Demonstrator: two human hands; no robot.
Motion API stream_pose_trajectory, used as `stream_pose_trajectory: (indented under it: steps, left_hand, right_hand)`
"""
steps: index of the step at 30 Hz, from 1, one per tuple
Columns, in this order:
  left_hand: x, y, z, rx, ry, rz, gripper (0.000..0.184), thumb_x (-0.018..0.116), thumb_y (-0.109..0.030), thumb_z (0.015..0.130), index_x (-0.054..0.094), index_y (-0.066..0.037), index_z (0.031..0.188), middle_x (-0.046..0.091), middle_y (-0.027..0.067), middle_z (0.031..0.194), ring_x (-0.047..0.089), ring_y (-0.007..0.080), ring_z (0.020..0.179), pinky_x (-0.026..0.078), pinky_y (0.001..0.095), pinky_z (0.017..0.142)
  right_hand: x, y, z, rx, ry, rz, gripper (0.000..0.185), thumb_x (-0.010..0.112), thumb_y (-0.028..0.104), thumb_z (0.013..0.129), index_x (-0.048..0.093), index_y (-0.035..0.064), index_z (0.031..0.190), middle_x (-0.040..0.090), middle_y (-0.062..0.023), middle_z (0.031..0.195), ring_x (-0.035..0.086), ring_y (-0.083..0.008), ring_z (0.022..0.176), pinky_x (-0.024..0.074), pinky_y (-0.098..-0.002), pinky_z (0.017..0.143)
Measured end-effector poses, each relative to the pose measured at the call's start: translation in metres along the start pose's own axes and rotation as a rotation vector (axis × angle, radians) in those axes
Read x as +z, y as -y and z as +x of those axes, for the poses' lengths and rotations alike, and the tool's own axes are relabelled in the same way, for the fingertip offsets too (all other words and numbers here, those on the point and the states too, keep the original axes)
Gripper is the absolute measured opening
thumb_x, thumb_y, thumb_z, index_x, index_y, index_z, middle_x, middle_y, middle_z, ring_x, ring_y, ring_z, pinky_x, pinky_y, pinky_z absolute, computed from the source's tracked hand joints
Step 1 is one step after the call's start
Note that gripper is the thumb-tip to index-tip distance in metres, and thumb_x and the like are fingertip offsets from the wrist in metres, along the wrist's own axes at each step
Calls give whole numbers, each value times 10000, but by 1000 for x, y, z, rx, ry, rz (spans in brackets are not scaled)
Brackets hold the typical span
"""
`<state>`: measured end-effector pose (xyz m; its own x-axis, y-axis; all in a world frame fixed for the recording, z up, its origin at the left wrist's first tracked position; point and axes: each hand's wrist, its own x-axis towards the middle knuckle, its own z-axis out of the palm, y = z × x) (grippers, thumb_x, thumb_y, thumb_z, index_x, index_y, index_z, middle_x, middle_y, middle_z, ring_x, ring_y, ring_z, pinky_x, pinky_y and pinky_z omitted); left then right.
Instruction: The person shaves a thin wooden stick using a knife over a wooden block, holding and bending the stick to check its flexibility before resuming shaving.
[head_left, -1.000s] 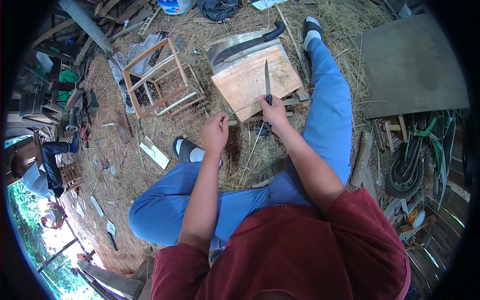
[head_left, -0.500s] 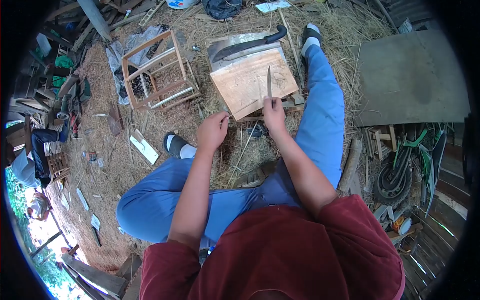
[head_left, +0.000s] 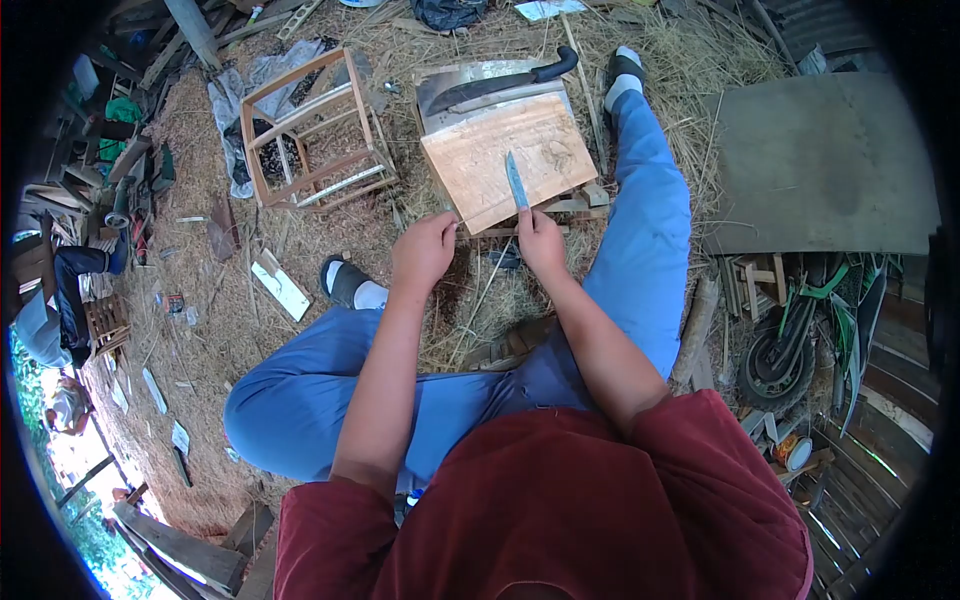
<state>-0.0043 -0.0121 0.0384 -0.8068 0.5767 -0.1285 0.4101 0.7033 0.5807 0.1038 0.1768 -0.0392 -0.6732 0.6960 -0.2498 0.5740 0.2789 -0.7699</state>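
Note:
My right hand (head_left: 541, 243) is closed around the handle of a knife (head_left: 516, 180). Its narrow blade points away from me, leaning slightly left, over a wooden board (head_left: 512, 150). Beside the board's near left corner, my left hand (head_left: 424, 250) is closed in a pinch. A thin sliver appears to run from its fingertips across the board, too fine to make out clearly. A machete (head_left: 500, 85) with a black handle lies along the far side of the board, on a metal-coloured surface.
To the left of the board stands a wooden frame (head_left: 312, 130). A white-faced piece of wood (head_left: 281, 288) lies on the straw-strewn ground. At the right are a large flat panel (head_left: 825, 165) and a wheel (head_left: 775, 365). Another person's leg (head_left: 75, 290) shows at far left.
The knife has swung left and its blade has turned, now catching a bluish light. My right hand has shifted slightly left and down. My left hand stays nearly in place.

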Motion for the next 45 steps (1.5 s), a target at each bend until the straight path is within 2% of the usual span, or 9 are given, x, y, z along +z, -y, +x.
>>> stream_pose_trajectory:
  steps: [17, 27, 29, 33, 35, 38, 41, 43, 45]
  left_hand:
    - [7, 3, 1, 27, -84, -25, 99, 627, -219, 969, 674, -139, 1004, 717, 147, 954, 684, 405, 861, 542, 500, 711]
    - [9, 5, 0, 40, -101, -2, 101, 629, -213, 967, 676, -126, 990, 715, 150, 938, 686, 401, 854, 543, 501, 709]
    - [10, 6, 0, 40, -108, -18, 103, 630, -215, 966, 678, -127, 989, 715, 150, 934, 687, 401, 849, 544, 501, 708]
    - [10, 7, 0, 23, -105, -18, 109, 631, -222, 967, 681, -127, 987, 717, 147, 932, 688, 402, 846, 545, 503, 710]
    - [11, 7, -1, 19, -108, -6, 115, 630, -229, 969, 683, -129, 987, 720, 142, 934, 691, 399, 850, 546, 505, 710]
    - [9, 4, -1, 0, -89, -6, 120, 622, -223, 968, 672, -115, 972, 709, 147, 917, 692, 383, 865, 548, 501, 716]
    - [10, 3, -3, 3, -106, 0, 119, 625, -224, 966, 675, -116, 969, 711, 144, 912, 693, 381, 859, 552, 497, 722]
    - [11, 4, -4, 2, -105, -17, 118, 626, -222, 965, 675, -115, 967, 711, 142, 911, 694, 380, 858, 552, 496, 722]
    - [9, 2, -3, -2, -117, -31, 117, 626, -220, 964, 676, -114, 964, 712, 139, 909, 694, 379, 857, 552, 496, 723]
  right_hand:
    - [10, 8, -7, 0, 3, -54, 507, 500, 384, 1055, 667, -43, 837, 655, -308, 774, 651, -518, 783, 504, -573, 704]
    - [3, 21, -8, 68, 16, -21, 494, 496, 367, 1061, 657, -44, 838, 654, -316, 826, 649, -520, 813, 503, -576, 718]
    - [13, 17, -15, -75, -3, -75, 498, 496, 367, 1061, 659, -45, 834, 651, -315, 818, 651, -516, 808, 505, -569, 710]
    - [3, 19, -2, 102, 28, 63, 488, 499, 359, 1057, 670, -44, 841, 651, -318, 833, 643, -526, 830, 504, -577, 732]
    - [15, 22, -18, -105, 18, -53, 495, 498, 349, 1057, 662, -53, 819, 652, -316, 828, 639, -530, 832, 503, -574, 732]
    - [11, 23, -12, -73, 97, -83, 490, 494, 350, 1059, 661, -50, 831, 652, -318, 837, 638, -528, 841, 500, -577, 745]
    - [11, 23, -11, 135, 29, 50, 490, 493, 355, 1059, 660, -45, 830, 650, -323, 845, 637, -531, 851, 497, -587, 767]
    - [23, 28, -33, -132, 88, -60, 512, 495, 370, 1060, 656, -50, 816, 647, -324, 826, 644, -522, 828, 500, -575, 736]
    - [19, 33, -30, -153, 109, -137, 509, 495, 365, 1061, 653, -49, 812, 646, -319, 807, 648, -516, 811, 500, -568, 714]
